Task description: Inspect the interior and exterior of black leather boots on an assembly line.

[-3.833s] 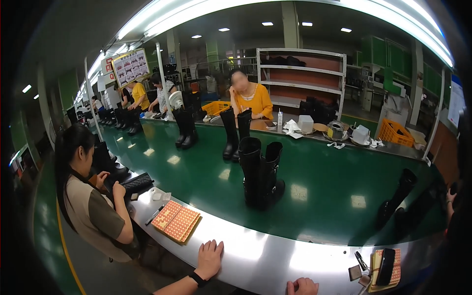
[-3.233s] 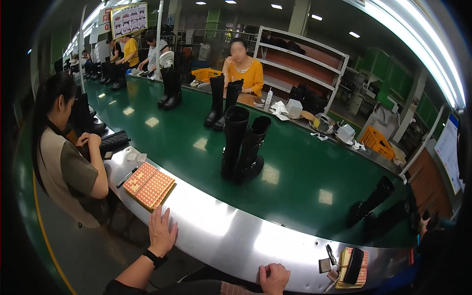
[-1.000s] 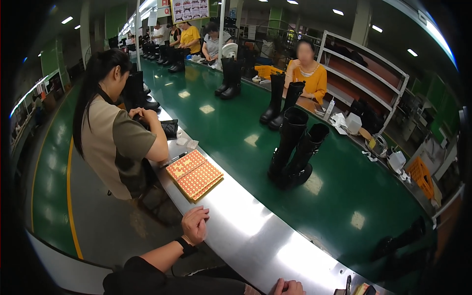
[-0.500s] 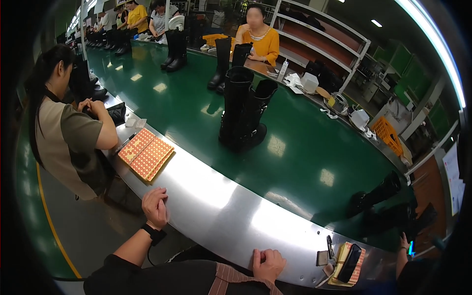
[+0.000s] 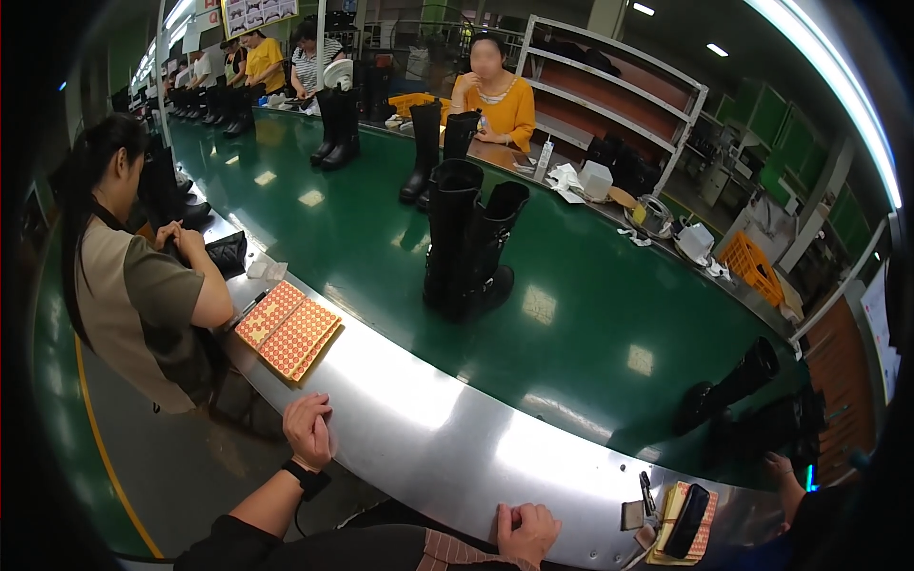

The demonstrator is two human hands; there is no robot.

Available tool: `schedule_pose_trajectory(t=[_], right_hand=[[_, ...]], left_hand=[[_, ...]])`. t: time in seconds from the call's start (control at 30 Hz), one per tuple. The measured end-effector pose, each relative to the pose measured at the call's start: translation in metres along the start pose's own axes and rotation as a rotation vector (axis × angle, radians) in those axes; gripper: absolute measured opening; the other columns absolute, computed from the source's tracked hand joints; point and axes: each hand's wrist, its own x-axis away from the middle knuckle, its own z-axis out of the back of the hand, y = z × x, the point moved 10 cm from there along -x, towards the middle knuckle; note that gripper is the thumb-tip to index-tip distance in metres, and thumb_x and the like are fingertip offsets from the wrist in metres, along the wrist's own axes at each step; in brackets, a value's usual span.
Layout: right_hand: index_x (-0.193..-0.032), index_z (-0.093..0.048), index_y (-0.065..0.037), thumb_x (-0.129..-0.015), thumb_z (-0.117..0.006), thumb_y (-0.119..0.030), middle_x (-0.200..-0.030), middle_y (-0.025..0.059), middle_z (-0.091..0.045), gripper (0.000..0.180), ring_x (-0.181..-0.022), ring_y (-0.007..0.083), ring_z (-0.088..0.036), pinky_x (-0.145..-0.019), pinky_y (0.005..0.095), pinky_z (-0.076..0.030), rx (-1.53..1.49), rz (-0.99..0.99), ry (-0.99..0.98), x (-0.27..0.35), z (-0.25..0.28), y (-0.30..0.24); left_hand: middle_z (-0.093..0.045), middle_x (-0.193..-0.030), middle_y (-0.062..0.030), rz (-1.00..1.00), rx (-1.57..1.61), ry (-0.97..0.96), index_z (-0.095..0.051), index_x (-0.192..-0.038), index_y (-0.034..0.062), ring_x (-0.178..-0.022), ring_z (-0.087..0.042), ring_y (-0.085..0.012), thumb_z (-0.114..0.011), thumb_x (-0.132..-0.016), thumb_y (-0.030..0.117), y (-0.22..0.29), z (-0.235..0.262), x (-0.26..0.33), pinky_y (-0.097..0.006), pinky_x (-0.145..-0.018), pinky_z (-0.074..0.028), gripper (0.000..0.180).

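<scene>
Left hand: my left hand (image 5: 309, 430) rests on the near edge of the steel ledge (image 5: 447, 438), fingers curled loosely, gripping nothing; a dark watch sits on that wrist.
Right hand: my right hand (image 5: 526, 531) lies on the same edge further right, knuckles up and fingers folded under, with nothing in it.
Nearest thing: an orange dotted tray (image 5: 288, 329), made of two panels side by side, lies flat on the ledge just beyond my left hand, apart from it.
Right end of ledge: a black phone (image 5: 687, 520) lies on a small orange pad, near my right hand but not touching it.
Belt: the green conveyor belt (image 5: 590, 314) curves past the ledge; a pair of tall black boots (image 5: 468, 247) stands upright on it, well away from both hands.
Neighbour: a person in a tan and brown shirt (image 5: 133, 285) sits to my left, both hands on a dark item.
</scene>
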Motion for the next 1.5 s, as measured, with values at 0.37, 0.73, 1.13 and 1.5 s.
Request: schedule_pose_trajectory(t=[0.37,0.73,1.13,1.5], right_hand=[[-0.072,-0.055,-0.014,-0.085,-0.072,-0.031,-0.075,0.0071,-0.058,0.027,-0.075,0.0320,-0.058,-0.075,0.0474,-0.040,0.004,-0.012,-0.016,0.007,-0.005,0.004],[-0.076,-0.057,-0.013,-0.085,-0.072,-0.030,-0.077,0.0077,-0.059,0.024,-0.079,0.0312,-0.058,-0.078,0.0470,-0.040,0.002,-0.019,-0.015,0.004,0.000,0.001],[-0.074,-0.056,-0.014,-0.084,-0.073,-0.030,-0.077,0.0079,-0.059,0.025,-0.078,0.0317,-0.058,-0.075,0.0476,-0.040,-0.007,-0.011,0.014,0.004,-0.001,0.002],[-0.073,-0.054,-0.014,-0.086,-0.071,-0.030,-0.075,0.0070,-0.057,0.027,-0.078,0.0313,-0.057,-0.077,0.0474,-0.039,0.007,-0.014,0.003,0.004,-0.002,0.006]], left_hand=[[-0.072,-0.099,-0.0151,0.016,0.006,0.004,-0.065,-0.084,0.0033,-0.099,-0.066,-0.0370,-0.050,-0.080,0.011,-0.003,0.002,0.005,-0.045,-0.091,-0.046,0.017],[-0.072,-0.098,-0.0149,0.003,0.010,0.020,-0.067,-0.086,0.0025,-0.098,-0.066,-0.0371,-0.049,-0.085,0.011,0.000,0.002,0.004,-0.045,-0.092,-0.045,0.019],[-0.072,-0.099,-0.0154,0.008,0.023,0.006,-0.066,-0.085,0.0024,-0.098,-0.066,-0.0378,-0.050,-0.083,0.010,-0.001,-0.001,0.000,-0.045,-0.091,-0.045,0.019],[-0.073,-0.099,-0.0157,0.002,0.008,0.001,-0.067,-0.086,0.0022,-0.099,-0.066,-0.0379,-0.049,-0.086,0.013,0.001,-0.004,0.003,-0.046,-0.093,-0.045,0.021]])
